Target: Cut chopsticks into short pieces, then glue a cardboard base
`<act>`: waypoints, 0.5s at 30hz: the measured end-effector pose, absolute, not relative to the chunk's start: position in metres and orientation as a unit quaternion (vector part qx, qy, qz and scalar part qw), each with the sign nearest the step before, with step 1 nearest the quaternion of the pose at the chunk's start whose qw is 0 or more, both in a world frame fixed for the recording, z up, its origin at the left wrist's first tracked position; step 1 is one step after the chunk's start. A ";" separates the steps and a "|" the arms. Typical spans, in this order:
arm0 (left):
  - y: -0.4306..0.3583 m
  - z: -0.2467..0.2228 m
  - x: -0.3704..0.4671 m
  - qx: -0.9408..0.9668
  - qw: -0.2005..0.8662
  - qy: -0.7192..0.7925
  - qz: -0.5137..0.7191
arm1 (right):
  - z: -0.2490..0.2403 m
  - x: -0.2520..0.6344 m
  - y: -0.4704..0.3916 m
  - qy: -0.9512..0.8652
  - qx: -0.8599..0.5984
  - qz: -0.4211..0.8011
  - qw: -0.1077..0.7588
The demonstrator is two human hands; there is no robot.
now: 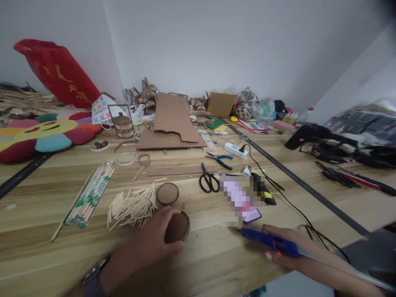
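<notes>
My left hand, with a watch at the wrist, grips a round cardboard disc with a ridged rim between thumb and fingers, down at the wooden table. Just behind it lies a second disc of the same sort. A loose pile of short cut sticks spreads to the left of the discs. To the right, my right hand is closed around a blue hot glue gun, its nozzle pointing left toward the held disc but apart from it. A clear glue stick runs out of its back, and a red light glows on it.
Black scissors, blue-handled pliers, a phone and a yellow-black utility knife lie beyond my hands. Bagged chopsticks are at left. A black cord runs from a power strip. Cardboard sheets stand behind.
</notes>
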State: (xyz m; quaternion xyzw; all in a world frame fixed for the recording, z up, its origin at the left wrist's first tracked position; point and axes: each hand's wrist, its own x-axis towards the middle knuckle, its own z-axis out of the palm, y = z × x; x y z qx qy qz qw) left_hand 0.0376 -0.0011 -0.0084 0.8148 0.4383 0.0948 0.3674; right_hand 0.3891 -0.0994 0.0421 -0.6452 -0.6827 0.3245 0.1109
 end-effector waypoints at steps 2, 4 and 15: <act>-0.001 -0.010 0.038 0.819 0.358 0.438 0.095 | 0.036 0.390 -0.098 -0.683 -0.628 0.362 0.091; 0.000 -0.010 0.038 0.825 0.347 0.437 0.094 | 0.032 0.389 -0.092 -0.679 -0.633 0.359 0.098; 0.024 -0.015 0.041 0.833 0.314 0.436 0.135 | 0.021 0.382 -0.051 -0.720 -0.602 0.309 0.152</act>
